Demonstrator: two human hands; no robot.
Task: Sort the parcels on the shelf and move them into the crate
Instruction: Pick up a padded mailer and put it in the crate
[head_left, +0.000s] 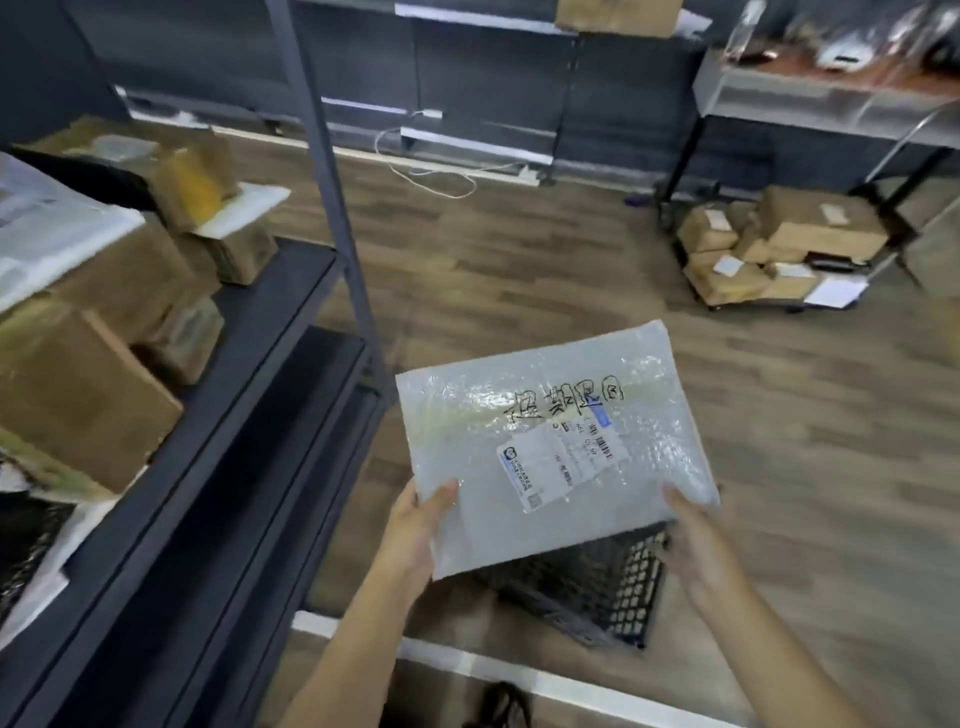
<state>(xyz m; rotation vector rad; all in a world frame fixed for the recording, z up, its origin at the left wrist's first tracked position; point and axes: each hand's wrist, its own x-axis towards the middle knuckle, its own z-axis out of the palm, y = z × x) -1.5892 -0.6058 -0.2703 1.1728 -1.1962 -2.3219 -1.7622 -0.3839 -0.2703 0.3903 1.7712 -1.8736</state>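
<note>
A flat white bubble-wrap parcel with a shipping label and black handwriting hangs in the air over a black mesh crate on the floor. My left hand grips its near left corner, thumb on top. My right hand holds its near right edge from below. Most of the crate is hidden under the parcel. To the left, the dark metal shelf carries several brown cardboard boxes and a white bagged parcel.
A grey shelf upright rises just left of the parcel. A low cart stacked with cardboard boxes stands at the far right under a table. A white cable lies on the wooden floor. A white floor line runs near my feet.
</note>
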